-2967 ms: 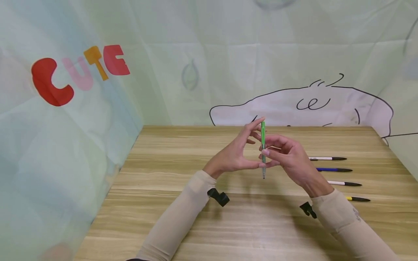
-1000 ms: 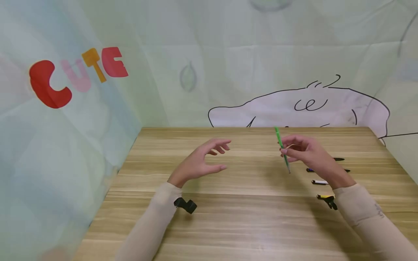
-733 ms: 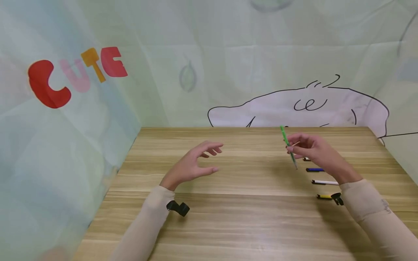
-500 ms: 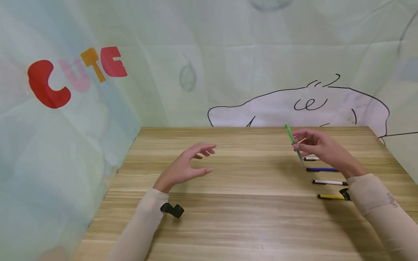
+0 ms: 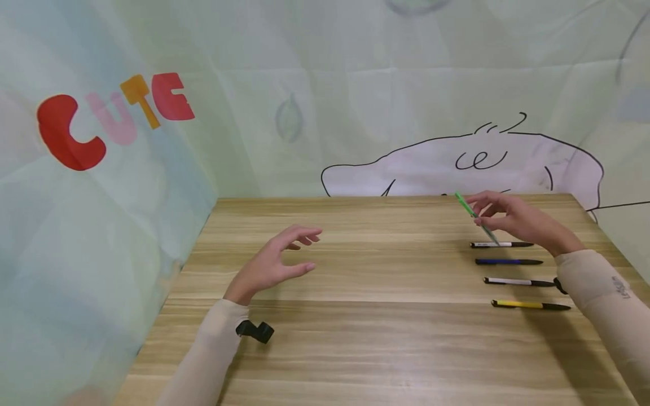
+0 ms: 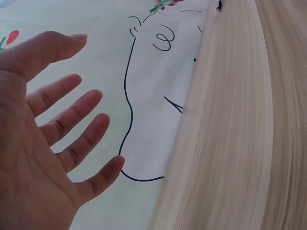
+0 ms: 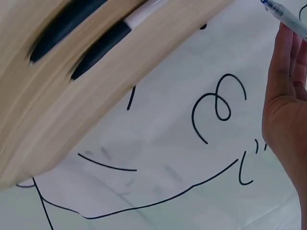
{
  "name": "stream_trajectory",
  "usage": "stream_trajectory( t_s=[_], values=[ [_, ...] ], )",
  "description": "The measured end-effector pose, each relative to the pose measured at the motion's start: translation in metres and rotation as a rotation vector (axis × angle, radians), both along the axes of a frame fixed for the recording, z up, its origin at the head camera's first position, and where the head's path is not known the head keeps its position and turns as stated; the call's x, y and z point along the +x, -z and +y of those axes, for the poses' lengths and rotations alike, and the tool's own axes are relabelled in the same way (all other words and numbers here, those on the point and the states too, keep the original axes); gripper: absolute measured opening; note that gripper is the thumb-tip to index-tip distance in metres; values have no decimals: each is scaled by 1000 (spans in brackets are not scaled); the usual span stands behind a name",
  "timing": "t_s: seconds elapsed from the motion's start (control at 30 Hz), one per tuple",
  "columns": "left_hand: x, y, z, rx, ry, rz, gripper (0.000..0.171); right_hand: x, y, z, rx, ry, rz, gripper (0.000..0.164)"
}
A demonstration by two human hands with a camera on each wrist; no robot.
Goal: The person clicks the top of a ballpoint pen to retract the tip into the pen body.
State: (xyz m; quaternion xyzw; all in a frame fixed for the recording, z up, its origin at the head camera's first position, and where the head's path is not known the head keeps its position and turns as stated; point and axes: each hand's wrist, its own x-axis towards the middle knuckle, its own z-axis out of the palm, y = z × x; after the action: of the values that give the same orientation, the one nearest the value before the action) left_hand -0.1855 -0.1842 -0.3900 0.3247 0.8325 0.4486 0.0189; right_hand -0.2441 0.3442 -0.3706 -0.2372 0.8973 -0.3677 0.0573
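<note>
My right hand (image 5: 513, 217) pinches a green pen (image 5: 466, 205) between thumb and fingers, at the far right of the table. The pen slants, its clear tip low and to the right, overlapping the rearmost white pen (image 5: 508, 245) in the head view. In the right wrist view the tip end of the green pen (image 7: 287, 19) juts past the fingers. My left hand (image 5: 271, 259) hovers over the left-middle of the table, fingers spread and gently bent, holding nothing; the left wrist view shows its palm and separated fingers (image 6: 84, 143).
Below the rearmost pen lie a blue pen (image 5: 508, 261), another white pen (image 5: 518, 281) and a yellow pen (image 5: 530, 305), all roughly parallel with black ends. The wooden table (image 5: 355, 349) meets a printed cloth backdrop (image 5: 355, 113) behind and on the left.
Three seconds ago both hands were at the green pen, held upright mid-table. The left hand has let go and drawn left; the right hand has carried the pen right and back, tilting it.
</note>
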Motion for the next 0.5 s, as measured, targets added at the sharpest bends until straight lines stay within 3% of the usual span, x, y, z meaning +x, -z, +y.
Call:
stream_trajectory(
  t_s=[0.23,0.5],
  values=[
    [2,0,-6,-3,13,6,60,-13,-2,10,84,-25,52,44],
    [4,0,-9,-12,15,8,58,-26,1,22,101,-102,24,42]
  ],
)
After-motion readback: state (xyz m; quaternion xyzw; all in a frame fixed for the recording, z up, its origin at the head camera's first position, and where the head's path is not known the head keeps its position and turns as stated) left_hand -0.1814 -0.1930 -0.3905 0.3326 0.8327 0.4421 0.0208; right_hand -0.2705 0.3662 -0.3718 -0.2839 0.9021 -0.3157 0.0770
